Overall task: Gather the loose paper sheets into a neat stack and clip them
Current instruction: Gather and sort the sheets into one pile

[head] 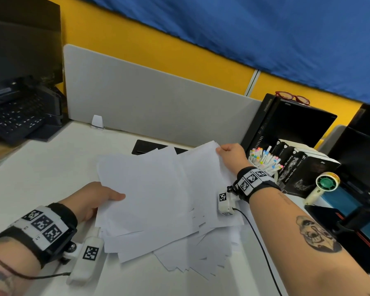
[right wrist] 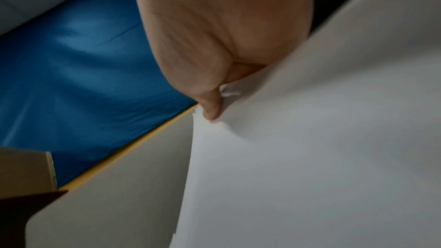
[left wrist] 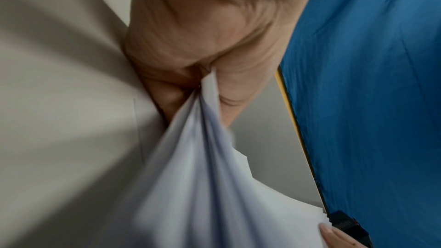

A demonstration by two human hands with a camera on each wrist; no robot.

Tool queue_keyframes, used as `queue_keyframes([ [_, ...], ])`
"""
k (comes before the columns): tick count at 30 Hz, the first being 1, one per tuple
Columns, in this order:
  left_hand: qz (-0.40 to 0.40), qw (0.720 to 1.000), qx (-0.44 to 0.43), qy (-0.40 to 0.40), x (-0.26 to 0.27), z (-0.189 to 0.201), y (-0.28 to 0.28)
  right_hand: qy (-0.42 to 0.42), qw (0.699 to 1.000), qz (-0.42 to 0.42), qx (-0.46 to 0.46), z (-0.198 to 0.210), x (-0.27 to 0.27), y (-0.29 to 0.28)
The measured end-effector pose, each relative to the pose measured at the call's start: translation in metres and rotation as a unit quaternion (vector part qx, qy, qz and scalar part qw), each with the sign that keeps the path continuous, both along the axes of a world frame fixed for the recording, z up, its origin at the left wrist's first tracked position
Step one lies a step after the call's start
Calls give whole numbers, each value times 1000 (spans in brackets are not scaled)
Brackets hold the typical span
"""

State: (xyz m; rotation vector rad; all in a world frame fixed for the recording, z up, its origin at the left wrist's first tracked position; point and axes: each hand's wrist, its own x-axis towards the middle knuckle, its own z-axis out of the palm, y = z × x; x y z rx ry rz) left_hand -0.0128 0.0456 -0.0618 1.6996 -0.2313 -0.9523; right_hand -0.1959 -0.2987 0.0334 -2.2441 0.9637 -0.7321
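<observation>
A loose, fanned bundle of white paper sheets (head: 158, 199) is lifted off the white desk (head: 40, 178) at its middle. My left hand (head: 94, 201) grips the bundle's near left edge, thumb on top; the left wrist view shows the paper sheets (left wrist: 203, 176) bunched between thumb and fingers of the left hand (left wrist: 198, 74). My right hand (head: 231, 154) pinches the far right corner; in the right wrist view the right hand (right wrist: 214, 101) has its thumb pressed on the paper sheets (right wrist: 310, 148). The sheets' lower corners splay unevenly. No clip is visible.
A grey partition (head: 147, 97) stands behind the desk. A cup of coloured markers (head: 265, 161), boxes (head: 308, 165), a small handheld fan (head: 325, 184) and a black case with red glasses (head: 286, 122) crowd the right. A keyboard (head: 15, 118) sits far left.
</observation>
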Motion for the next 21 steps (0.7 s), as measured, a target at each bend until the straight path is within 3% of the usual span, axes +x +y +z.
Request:
queue_keyframes([
  [7, 6, 1000, 9, 0, -2, 3, 0, -66, 989, -77, -110, 44, -8, 2],
  [10, 12, 1000, 14, 3, -3, 3, 1, -167, 964, -126, -167, 64, -15, 10],
  [12, 26, 1000, 11, -1, -4, 2, 0, -266, 936, -103, -207, 73, -16, 23],
  [14, 61, 998, -16, 8, -5, 4, -3, -321, 917, -26, -233, 79, -12, 45],
  [16, 100, 994, -35, 37, -4, 6, -4, -289, 930, 61, -220, 71, -2, 68],
  [18, 120, 989, -62, 67, -2, 8, -6, -194, 953, 158, -173, 54, 9, 97],
  [21, 84, 987, -99, 90, -4, 12, -4, -48, 947, 293, -121, 18, 21, 136],
])
